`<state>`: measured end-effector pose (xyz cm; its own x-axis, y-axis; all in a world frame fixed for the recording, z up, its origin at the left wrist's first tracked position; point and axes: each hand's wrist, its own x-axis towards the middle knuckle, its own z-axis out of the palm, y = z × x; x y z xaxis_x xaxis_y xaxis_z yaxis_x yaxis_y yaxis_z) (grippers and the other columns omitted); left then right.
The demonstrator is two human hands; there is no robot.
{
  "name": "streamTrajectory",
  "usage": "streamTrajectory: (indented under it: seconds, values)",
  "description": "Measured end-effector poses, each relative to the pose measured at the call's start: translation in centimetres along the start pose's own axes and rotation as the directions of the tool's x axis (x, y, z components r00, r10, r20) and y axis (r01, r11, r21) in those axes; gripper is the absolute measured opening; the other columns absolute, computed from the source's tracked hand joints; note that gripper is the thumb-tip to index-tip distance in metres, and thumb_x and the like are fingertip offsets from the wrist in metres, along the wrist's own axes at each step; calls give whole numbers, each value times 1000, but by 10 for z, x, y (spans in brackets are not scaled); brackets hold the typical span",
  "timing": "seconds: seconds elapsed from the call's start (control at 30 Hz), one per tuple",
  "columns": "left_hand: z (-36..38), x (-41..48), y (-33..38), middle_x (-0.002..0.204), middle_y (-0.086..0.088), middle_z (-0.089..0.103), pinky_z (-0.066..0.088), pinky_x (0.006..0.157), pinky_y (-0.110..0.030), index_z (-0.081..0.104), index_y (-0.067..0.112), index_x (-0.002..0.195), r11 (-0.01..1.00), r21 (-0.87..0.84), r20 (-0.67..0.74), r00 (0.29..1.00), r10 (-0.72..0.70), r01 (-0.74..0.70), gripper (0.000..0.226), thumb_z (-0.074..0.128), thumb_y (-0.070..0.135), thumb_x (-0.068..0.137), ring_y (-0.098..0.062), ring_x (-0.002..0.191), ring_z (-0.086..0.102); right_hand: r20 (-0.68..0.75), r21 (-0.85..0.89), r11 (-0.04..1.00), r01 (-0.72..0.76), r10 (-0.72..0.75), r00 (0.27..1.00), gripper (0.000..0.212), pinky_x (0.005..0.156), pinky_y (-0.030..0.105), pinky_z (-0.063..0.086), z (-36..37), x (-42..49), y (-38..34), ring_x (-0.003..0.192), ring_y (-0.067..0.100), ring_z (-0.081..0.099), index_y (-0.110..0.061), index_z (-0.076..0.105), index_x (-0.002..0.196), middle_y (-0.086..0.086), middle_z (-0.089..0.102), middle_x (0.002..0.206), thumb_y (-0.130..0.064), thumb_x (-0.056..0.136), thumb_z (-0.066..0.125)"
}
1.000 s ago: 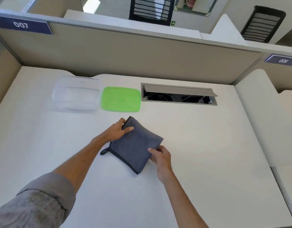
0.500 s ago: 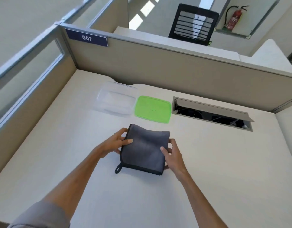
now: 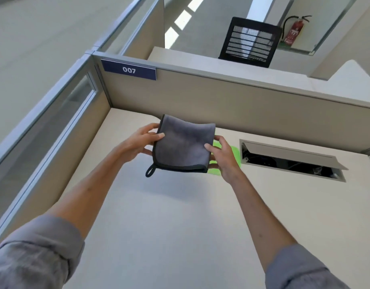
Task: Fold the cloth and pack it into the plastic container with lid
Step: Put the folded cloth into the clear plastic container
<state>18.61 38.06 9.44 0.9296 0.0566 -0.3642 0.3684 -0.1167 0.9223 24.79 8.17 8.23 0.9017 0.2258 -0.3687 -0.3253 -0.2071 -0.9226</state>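
Observation:
The folded grey cloth [image 3: 183,146], edged in black with a small loop at its lower left corner, is held flat in the air above the desk. My left hand [image 3: 142,140] grips its left edge, thumb on top. My right hand [image 3: 222,156] grips its right edge. The green lid [image 3: 235,153] lies on the desk behind my right hand, mostly covered by it and the cloth. The clear plastic container is hidden behind the cloth.
An open cable hatch [image 3: 290,159] is sunk into the white desk [image 3: 169,226] to the right. Beige partition walls [image 3: 242,105] close the desk at the back and left. A black chair [image 3: 250,41] stands beyond the partition.
Both hands lifted the folded cloth off the desk and carried it forward, over where the container stood. The camera tilted up and left.

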Motion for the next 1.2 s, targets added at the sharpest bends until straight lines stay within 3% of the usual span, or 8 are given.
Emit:
streamTrajectory:
  seconds: [0.17,0.3,0.43,0.57,0.73,0.9,1.0,1.2]
  values:
    - [-28,49,3,131,-4,79,62,103,-59,55,32,156,997,-63,-25,999,-44,43,48,66,28,110,-27,117,78,-41,-96,994,-45,42,998,34,50,32,58,24,54,-26,60,18,67,-8,65,126,5,71,88,-4,94,60]
    - [-41,73,-3,123,-4,81,63,96,-50,51,29,160,996,-78,-10,999,-41,40,53,66,21,110,-24,114,76,-106,-177,982,-63,44,993,23,56,36,63,39,86,-21,78,29,75,-3,70,115,7,79,93,-1,93,64]
    - [-42,92,-11,107,-3,81,65,81,-37,54,18,158,1000,-23,-132,991,8,-11,51,66,11,109,-26,111,78,-167,-291,955,-55,7,986,15,65,42,69,51,100,-11,91,34,80,-9,71,105,14,80,102,-3,91,70]
    - [-39,107,-27,113,-7,82,62,103,-46,72,15,136,972,233,-215,976,36,16,34,74,17,103,-29,112,77,-195,-504,861,-64,-41,980,7,78,48,68,58,106,5,78,31,81,-14,71,92,4,82,88,-14,87,76]
    - [-32,109,-44,123,-7,79,46,106,-49,73,17,129,700,712,-233,958,166,52,31,71,35,104,-34,128,60,-213,-709,704,-40,-160,964,10,69,36,45,65,98,15,84,35,64,-20,67,94,5,79,97,-23,91,76]
    - [-27,106,-54,127,-8,74,36,106,-47,72,15,125,554,831,-197,959,206,51,29,72,34,103,-32,134,48,-169,-794,608,-2,-218,961,14,69,35,42,66,92,17,93,39,70,-20,70,103,4,80,102,-22,91,77]
    - [-23,99,-57,149,-2,58,37,110,-48,75,15,130,398,916,-166,949,267,48,40,80,37,97,-30,140,44,-122,-845,535,18,-225,967,16,69,36,40,66,89,18,98,42,72,-18,68,104,8,79,105,-21,93,78]
    - [-22,99,-66,165,-1,42,42,113,-51,82,16,120,359,932,-179,930,321,56,38,88,39,90,-31,145,43,-73,-890,449,74,-302,951,49,65,45,46,68,73,44,98,43,69,-15,52,127,5,55,130,-12,88,81]
